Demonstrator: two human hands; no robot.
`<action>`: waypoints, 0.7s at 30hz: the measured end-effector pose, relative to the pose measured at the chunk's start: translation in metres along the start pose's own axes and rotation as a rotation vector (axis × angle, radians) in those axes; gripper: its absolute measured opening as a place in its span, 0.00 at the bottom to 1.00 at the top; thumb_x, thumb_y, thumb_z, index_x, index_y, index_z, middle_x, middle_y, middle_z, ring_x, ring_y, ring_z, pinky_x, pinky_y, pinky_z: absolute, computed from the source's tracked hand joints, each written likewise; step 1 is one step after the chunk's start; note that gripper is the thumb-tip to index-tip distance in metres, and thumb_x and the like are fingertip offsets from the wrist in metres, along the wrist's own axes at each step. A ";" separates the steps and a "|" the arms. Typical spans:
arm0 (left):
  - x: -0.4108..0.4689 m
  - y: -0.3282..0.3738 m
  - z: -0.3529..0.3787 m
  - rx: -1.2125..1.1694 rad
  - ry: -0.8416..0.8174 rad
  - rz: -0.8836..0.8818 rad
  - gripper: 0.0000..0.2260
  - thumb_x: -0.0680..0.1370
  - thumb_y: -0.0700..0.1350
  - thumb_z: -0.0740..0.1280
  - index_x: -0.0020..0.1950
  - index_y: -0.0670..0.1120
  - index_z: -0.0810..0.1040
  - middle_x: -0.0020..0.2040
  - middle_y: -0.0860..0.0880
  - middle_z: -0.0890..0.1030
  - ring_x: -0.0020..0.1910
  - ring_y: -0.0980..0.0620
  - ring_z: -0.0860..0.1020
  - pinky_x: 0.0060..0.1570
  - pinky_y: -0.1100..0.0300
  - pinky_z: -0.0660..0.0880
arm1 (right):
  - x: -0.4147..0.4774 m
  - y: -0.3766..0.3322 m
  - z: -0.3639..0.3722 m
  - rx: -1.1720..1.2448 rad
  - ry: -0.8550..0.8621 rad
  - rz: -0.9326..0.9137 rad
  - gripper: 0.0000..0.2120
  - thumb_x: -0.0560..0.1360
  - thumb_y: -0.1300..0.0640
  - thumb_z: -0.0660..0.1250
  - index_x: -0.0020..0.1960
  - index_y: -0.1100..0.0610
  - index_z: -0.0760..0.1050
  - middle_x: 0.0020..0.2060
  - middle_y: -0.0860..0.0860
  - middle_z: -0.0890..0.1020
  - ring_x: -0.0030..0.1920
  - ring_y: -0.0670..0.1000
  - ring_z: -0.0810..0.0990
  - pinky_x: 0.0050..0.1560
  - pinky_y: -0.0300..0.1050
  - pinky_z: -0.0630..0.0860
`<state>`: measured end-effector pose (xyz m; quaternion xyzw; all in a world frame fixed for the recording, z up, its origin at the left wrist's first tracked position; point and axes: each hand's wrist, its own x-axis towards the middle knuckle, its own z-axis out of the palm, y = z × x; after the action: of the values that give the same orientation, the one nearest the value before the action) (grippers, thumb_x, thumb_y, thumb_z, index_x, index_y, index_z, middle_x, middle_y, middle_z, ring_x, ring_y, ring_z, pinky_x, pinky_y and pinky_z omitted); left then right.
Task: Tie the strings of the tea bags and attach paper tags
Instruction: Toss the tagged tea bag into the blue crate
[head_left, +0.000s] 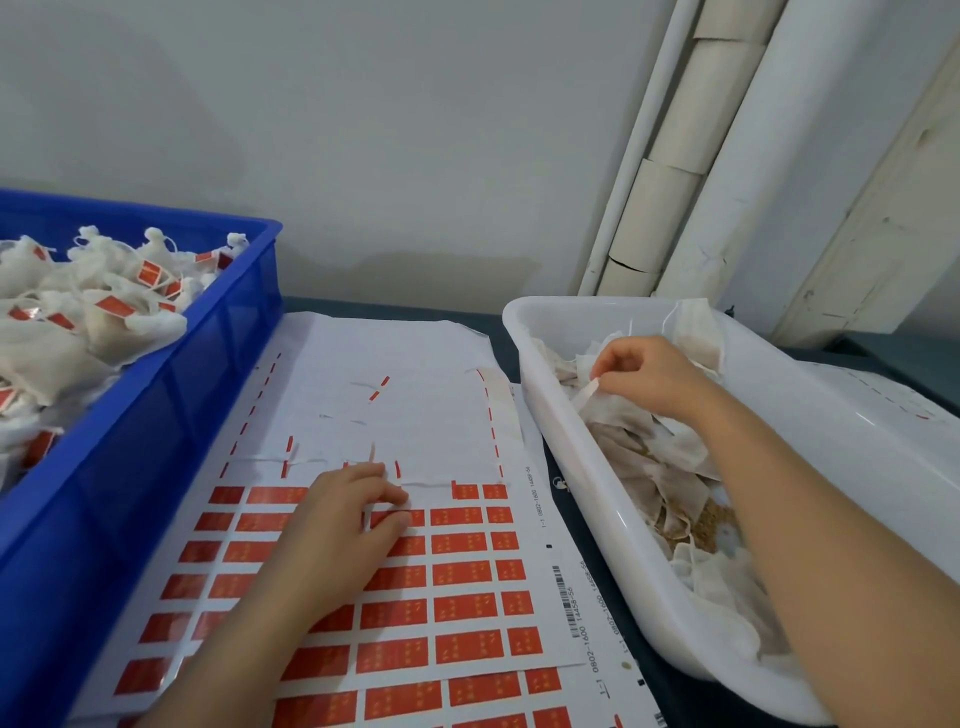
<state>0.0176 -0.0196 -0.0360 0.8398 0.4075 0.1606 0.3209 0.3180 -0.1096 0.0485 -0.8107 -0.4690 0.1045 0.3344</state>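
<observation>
A white sheet of red paper tags (457, 566) lies flat in front of me, its upper rows peeled off. My left hand (348, 525) rests on the sheet, and its thumb and fingertips pinch at a red tag (410, 518) in the second row. My right hand (649, 376) is inside the white tub (587, 493) on the right and pinches the top edge of a white tea bag (618, 410). More untied tea bags (670, 488) fill that tub, with loose tea grains among them.
A blue crate (171, 395) on the left holds several tied tea bags (93, 306) with red tags. More tag sheets lie under the top one. White pipes (691, 156) run up the grey wall behind. The dark table edge shows between sheet and tub.
</observation>
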 end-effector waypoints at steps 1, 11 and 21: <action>0.000 0.000 0.000 0.002 0.000 -0.001 0.11 0.77 0.52 0.65 0.59 0.57 0.76 0.71 0.56 0.67 0.70 0.55 0.63 0.68 0.53 0.63 | 0.000 -0.001 -0.001 0.040 0.018 -0.003 0.11 0.70 0.65 0.68 0.34 0.50 0.79 0.32 0.43 0.81 0.35 0.41 0.79 0.40 0.37 0.73; 0.000 -0.001 0.001 0.007 0.002 0.010 0.11 0.77 0.52 0.65 0.59 0.57 0.76 0.71 0.56 0.67 0.70 0.55 0.64 0.68 0.53 0.63 | -0.004 -0.010 -0.003 0.237 0.204 -0.082 0.12 0.74 0.64 0.67 0.39 0.48 0.78 0.39 0.44 0.81 0.41 0.42 0.79 0.42 0.32 0.74; 0.001 -0.003 0.000 -0.010 0.021 0.029 0.13 0.77 0.53 0.64 0.61 0.56 0.74 0.70 0.56 0.68 0.68 0.55 0.67 0.65 0.56 0.66 | -0.015 -0.062 -0.014 0.359 0.457 -0.224 0.06 0.73 0.64 0.69 0.46 0.54 0.77 0.38 0.44 0.79 0.37 0.36 0.77 0.42 0.29 0.73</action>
<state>0.0169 -0.0174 -0.0381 0.8423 0.3979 0.1760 0.3182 0.2737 -0.1077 0.0969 -0.6844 -0.4422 -0.0368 0.5786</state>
